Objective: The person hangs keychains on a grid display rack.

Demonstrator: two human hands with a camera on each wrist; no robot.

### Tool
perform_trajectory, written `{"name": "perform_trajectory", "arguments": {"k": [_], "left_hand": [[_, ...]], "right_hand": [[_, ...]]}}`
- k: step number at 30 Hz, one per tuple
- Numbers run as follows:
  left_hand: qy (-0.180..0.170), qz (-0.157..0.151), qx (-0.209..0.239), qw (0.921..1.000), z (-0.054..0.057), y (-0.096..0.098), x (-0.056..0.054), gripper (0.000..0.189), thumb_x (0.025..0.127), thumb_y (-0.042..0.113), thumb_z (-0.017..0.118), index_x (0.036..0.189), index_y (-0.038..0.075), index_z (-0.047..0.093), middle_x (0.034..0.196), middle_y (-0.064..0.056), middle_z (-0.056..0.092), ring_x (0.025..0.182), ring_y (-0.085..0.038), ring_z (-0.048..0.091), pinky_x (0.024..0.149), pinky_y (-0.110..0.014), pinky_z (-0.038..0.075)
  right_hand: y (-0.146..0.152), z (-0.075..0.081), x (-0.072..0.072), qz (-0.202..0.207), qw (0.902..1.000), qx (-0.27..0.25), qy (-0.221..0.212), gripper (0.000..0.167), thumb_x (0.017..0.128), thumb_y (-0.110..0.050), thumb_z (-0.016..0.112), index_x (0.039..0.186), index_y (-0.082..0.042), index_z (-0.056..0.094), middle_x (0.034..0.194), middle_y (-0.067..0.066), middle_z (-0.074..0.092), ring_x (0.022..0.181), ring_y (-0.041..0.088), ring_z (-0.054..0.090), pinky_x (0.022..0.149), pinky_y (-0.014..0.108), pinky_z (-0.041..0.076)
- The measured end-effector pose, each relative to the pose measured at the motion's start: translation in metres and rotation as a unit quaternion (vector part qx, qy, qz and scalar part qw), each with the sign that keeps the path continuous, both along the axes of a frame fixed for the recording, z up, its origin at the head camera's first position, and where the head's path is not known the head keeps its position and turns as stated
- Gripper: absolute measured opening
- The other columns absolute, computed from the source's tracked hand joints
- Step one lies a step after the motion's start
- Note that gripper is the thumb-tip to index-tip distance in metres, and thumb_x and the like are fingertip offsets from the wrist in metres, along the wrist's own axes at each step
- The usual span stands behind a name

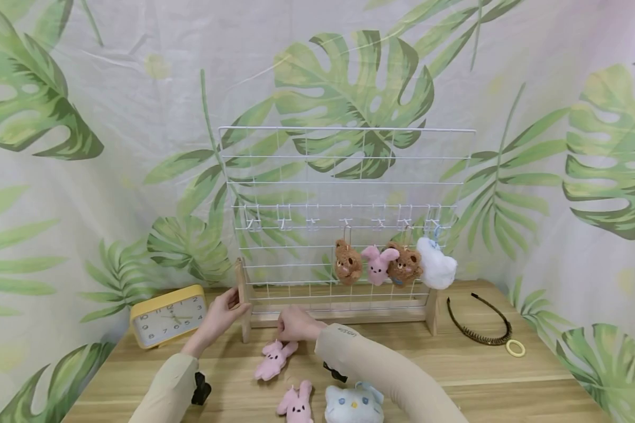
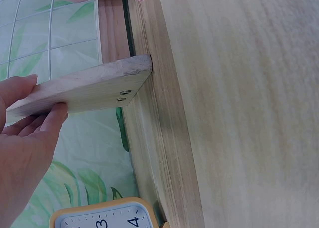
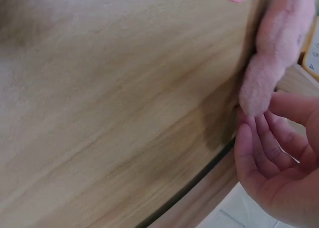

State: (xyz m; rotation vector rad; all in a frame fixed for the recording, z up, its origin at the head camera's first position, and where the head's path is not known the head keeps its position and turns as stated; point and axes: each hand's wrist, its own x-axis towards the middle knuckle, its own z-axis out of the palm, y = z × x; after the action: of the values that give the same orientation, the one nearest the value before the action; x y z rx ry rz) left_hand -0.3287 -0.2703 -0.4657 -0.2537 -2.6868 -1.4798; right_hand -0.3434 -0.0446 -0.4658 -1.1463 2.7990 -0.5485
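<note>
My left hand (image 1: 223, 314) holds the left wooden upright (image 1: 241, 302) of a white wire grid rack (image 1: 346, 127). In the left wrist view, thumb and fingers lie on either side of that wooden board (image 2: 94, 86). In front of the rack's base, my right hand (image 1: 298, 323) pinches a pink bunny plush (image 1: 272, 361) at its top end. The right wrist view shows the plush (image 3: 281, 38) stretching up from the fingertips. White hooks (image 1: 283, 223) line the grid. On the right-hand ones hang a brown bear plush (image 1: 347, 262), a pink bunny, another brown bear and a white plush (image 1: 436, 264).
Another pink bunny (image 1: 298, 405) and a white cat-faced plush (image 1: 353, 405) lie at the table's near edge. A yellow clock (image 1: 169, 317) stands left of the rack. At the right lie a dark headband (image 1: 481, 338) and a yellow ring (image 1: 515, 348). A leaf-print cloth (image 1: 137, 88) hangs behind.
</note>
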Motion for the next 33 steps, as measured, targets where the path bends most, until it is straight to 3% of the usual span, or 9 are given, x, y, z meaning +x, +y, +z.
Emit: {"name": "perform_trajectory", "arguments": {"k": [5,13,16,19,22,25,29,33], "left_hand": [[0.0,-0.001,0.008,1.0,-0.001,-0.001,-0.001,0.067,0.101,0.015,0.058,0.15,-0.016,0.024,0.149,-0.037,0.038,0.138,-0.047,0.042,0.11,-0.052,0.047],[-0.001,-0.005,0.009,0.9999,-0.001,0.0,0.001,0.068,0.101,0.018,0.058,0.151,-0.014,0.024,0.15,-0.036,0.039,0.139,-0.047,0.042,0.11,-0.051,0.047],[0.0,-0.002,0.009,1.0,0.001,0.0,0.002,0.066,0.101,0.016,0.057,0.151,-0.014,0.024,0.15,-0.036,0.039,0.139,-0.047,0.042,0.11,-0.052,0.047],[0.0,0.001,0.005,1.0,0.001,0.0,0.002,0.065,0.101,0.016,0.057,0.15,-0.013,0.026,0.149,-0.035,0.04,0.138,-0.047,0.044,0.11,-0.052,0.047],[0.001,0.003,0.001,1.0,0.002,-0.001,0.003,0.066,0.101,0.017,0.058,0.151,-0.013,0.026,0.149,-0.035,0.041,0.138,-0.046,0.044,0.109,-0.051,0.048],[0.001,0.003,0.002,1.0,0.002,-0.001,0.002,0.066,0.101,0.017,0.058,0.151,-0.012,0.026,0.149,-0.035,0.04,0.138,-0.046,0.044,0.109,-0.051,0.048],[-0.002,0.002,0.009,1.0,0.001,0.0,0.001,0.068,0.101,0.018,0.059,0.151,-0.012,0.025,0.15,-0.035,0.039,0.139,-0.046,0.043,0.109,-0.051,0.048],[-0.005,0.004,0.012,0.9999,0.0,0.0,0.0,0.069,0.101,0.018,0.059,0.151,-0.013,0.024,0.15,-0.035,0.039,0.139,-0.046,0.043,0.11,-0.051,0.047]], "right_hand": [[-0.003,-0.004,0.001,-0.013,0.9996,0.011,0.021,0.052,0.084,-0.005,0.069,0.048,-0.019,0.034,0.044,-0.012,0.022,0.041,-0.001,0.018,0.041,0.011,0.017],[-0.011,-0.009,-0.003,-0.058,0.997,0.052,0.002,0.059,0.087,-0.009,0.07,0.047,-0.019,0.027,0.044,-0.009,0.017,0.04,0.003,0.014,0.039,0.016,0.014],[-0.016,-0.01,-0.004,-0.076,0.9953,0.061,0.005,0.055,0.086,-0.007,0.069,0.049,-0.018,0.03,0.046,-0.007,0.02,0.042,0.005,0.018,0.038,0.017,0.018],[-0.022,-0.01,-0.003,-0.094,0.9927,0.074,0.017,0.044,0.086,-0.006,0.07,0.054,-0.015,0.04,0.051,-0.005,0.035,0.046,0.007,0.031,0.039,0.019,0.028],[-0.027,-0.008,0.0,-0.101,0.9893,0.098,0.038,0.029,0.085,-0.009,0.073,0.063,-0.012,0.055,0.064,-0.002,0.055,0.055,0.009,0.044,0.044,0.022,0.04],[-0.029,-0.005,0.003,-0.098,0.9876,0.112,0.05,0.019,0.085,-0.013,0.077,0.072,-0.01,0.064,0.075,0.001,0.064,0.062,0.01,0.049,0.049,0.023,0.045],[-0.028,-0.004,0.004,-0.084,0.988,0.121,0.049,0.017,0.083,-0.012,0.079,0.074,-0.01,0.065,0.075,0.0,0.064,0.062,0.01,0.047,0.05,0.021,0.044],[-0.023,-0.006,0.002,-0.066,0.9893,0.126,0.034,0.025,0.082,-0.012,0.078,0.067,-0.012,0.058,0.067,-0.003,0.054,0.058,0.009,0.041,0.048,0.021,0.038]]}}
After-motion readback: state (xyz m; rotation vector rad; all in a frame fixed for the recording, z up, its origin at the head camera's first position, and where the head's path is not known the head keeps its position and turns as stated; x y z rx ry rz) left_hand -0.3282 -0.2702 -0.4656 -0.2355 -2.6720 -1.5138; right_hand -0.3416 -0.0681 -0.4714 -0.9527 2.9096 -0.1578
